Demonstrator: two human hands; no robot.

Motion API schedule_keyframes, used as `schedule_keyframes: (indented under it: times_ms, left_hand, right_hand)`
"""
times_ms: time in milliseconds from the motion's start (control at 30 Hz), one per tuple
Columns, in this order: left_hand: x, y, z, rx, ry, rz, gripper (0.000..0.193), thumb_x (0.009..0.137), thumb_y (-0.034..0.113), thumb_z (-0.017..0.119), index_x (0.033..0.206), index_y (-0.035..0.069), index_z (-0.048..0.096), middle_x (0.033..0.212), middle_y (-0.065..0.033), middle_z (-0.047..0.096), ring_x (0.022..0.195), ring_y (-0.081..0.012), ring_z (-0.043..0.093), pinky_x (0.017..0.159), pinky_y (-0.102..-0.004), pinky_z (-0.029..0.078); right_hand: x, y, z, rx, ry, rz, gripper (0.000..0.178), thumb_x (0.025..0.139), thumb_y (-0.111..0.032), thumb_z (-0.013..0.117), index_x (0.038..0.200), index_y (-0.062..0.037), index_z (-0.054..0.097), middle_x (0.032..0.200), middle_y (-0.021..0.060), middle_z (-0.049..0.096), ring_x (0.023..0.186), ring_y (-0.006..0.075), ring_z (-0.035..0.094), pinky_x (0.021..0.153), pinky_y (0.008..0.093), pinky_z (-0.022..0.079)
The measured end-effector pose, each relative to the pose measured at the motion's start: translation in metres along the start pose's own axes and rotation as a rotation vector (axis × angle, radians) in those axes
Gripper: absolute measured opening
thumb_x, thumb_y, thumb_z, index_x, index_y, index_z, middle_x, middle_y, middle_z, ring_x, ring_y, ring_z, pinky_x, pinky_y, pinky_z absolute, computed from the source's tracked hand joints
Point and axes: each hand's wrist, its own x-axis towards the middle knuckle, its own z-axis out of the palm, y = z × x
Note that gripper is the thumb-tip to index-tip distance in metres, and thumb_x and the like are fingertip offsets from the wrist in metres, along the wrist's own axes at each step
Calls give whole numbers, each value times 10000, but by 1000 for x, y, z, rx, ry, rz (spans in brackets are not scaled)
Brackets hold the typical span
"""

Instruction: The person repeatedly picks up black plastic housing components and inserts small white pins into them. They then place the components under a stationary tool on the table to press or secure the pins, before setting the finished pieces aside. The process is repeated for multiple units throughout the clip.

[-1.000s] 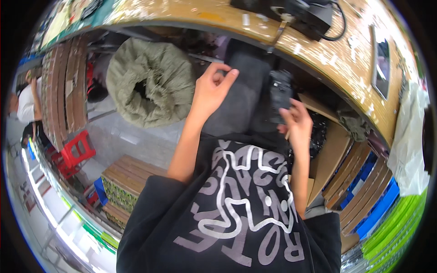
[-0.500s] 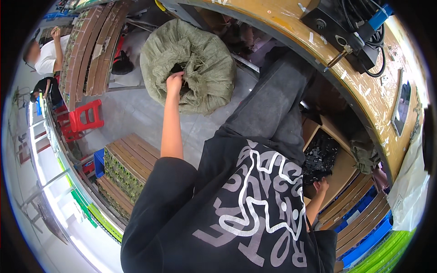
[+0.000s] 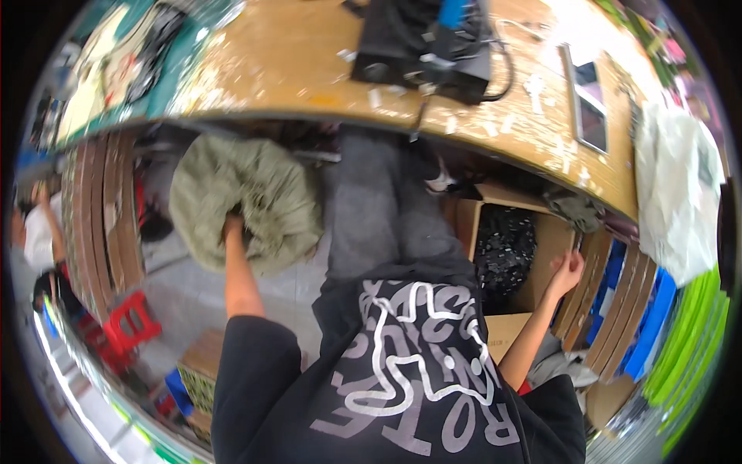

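Observation:
My left hand [image 3: 233, 227] reaches into the dark opening of a bulging olive-green woven sack [image 3: 280, 182] on the floor. The sack's folds and shadow hide its fingers. Beside the right wall of an open cardboard box [image 3: 555, 251], my right hand [image 3: 568, 272] is raised with its fingers bent together. Whatever it may hold is too small and blurred to make out. Many small black pieces [image 3: 504, 251] lie in that box.
Ahead runs a wooden workbench [image 3: 270, 69] carrying a black device [image 3: 421, 54] with cables and a phone-like slab [image 3: 589, 104]. Stacked boards [image 3: 618, 317] and a white plastic bag [image 3: 676, 185] are at the right. A red stool [image 3: 131, 321] and a person [image 3: 40, 232] are at the left.
The view has swung toward the bench. My right hand has lifted from the near edge of the box to its right side. My left hand has gone deeper into the sack's opening.

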Motion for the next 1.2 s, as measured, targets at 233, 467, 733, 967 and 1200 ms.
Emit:
schedule_keyframes:
  times_ms: [233,467,733,967,1200]
  left_hand:
    - [-1,24,-8,-107,71,-106,535,705,327,555,1102,-25,488,1166,-246,447,1101,-380,408,879,-399,367]
    - [3,15,-16,-109,94,-142,535,701,318,562,1102,-27,485,1160,-246,451,1095,-380,413,877,-398,368]
    - [3,5,-13,-107,97,-181,535,697,308,571,1103,-29,482,1153,-247,456,1087,-379,419,875,-396,369]
    - [3,-1,-11,-104,96,-193,535,694,299,578,1103,-32,479,1147,-247,461,1081,-379,425,873,-395,370]
    - [-11,-17,-12,-112,104,-219,536,691,290,585,1104,-34,477,1141,-247,465,1074,-378,430,871,-394,371]
  right_hand:
    - [11,-205,28,134,56,-466,209,819,-57,526,1013,21,517,842,81,564,680,120,549,587,238,477]
    - [134,-267,96,-274,-216,-665,275,773,-90,525,1041,-32,512,934,96,578,792,162,576,696,261,452]
    - [261,-268,160,-735,-260,-794,400,684,-168,558,1064,-54,510,986,189,568,857,313,567,755,359,445]
    - [281,-287,195,-923,-351,-640,406,693,-217,556,1062,-50,531,932,214,583,883,312,568,778,358,439]
    - [314,-278,219,-966,-241,-865,336,669,-158,560,983,-39,574,811,208,602,803,344,583,747,388,443]
